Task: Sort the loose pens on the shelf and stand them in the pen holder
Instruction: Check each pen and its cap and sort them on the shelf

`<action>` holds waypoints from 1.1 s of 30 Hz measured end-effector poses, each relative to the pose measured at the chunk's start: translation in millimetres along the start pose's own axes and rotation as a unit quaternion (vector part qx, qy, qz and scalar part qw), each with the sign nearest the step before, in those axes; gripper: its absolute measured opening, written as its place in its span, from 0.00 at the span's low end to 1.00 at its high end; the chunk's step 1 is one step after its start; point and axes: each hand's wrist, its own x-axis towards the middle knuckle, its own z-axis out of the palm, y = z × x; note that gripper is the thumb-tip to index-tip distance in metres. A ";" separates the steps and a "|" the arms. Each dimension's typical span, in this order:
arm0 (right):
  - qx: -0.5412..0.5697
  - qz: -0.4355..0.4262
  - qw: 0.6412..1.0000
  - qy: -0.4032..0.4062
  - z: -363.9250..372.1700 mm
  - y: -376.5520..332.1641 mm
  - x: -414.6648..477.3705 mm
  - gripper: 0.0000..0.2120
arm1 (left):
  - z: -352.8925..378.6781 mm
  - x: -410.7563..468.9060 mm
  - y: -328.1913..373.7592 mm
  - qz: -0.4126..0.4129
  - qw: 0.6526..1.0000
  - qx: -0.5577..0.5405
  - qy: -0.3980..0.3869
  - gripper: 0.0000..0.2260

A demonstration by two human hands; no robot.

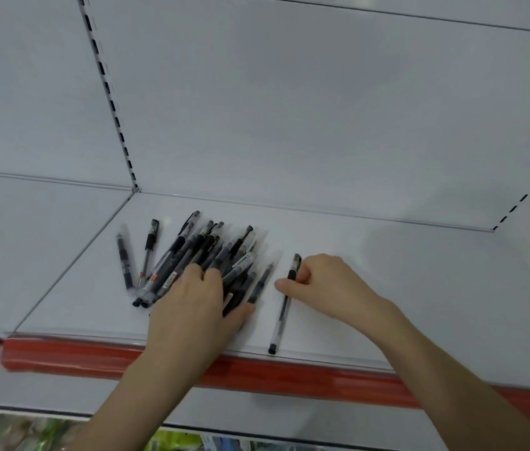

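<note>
A heap of black and see-through plastic pens (211, 252) lies on the flat white metal shelf (387, 271), near its middle. The left hand (192, 304) sits on the near end of the heap. Its fingers bend over the pens and its thumb presses in from the right side, so it holds a bunch of them. Just to the right lies one long pen with a clear body and black ends (281, 320) — all by itself, pointing at the front edge. The right hand (322, 281) pinches its far end with curled fingers and thumb. Two more black pens (125, 262) lie apart on the left. A red strip (94, 353) runs along the shelf front.
</note>
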 end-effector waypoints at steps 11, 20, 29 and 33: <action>-0.059 0.049 0.997 -0.028 -15.0 -3.4 19.9 0.15 | 7.7 17.3 20.1 0.001 0.993 0.113 -0.029 0.12; 0.012 0.058 0.998 -0.001 -14.5 14.3 17.0 0.15 | 22.2 37.3 25.1 0.026 0.990 0.124 -0.059 0.10; 0.157 0.061 0.984 0.057 -25.6 32.4 1.1 0.12 | 9.9 42.2 15.3 0.026 0.978 -0.208 -0.017 0.15; 0.376 -0.025 0.916 0.137 -37.6 3.3 -11.5 0.06 | -14.9 25.3 22.3 -0.021 0.867 -0.496 -0.030 0.12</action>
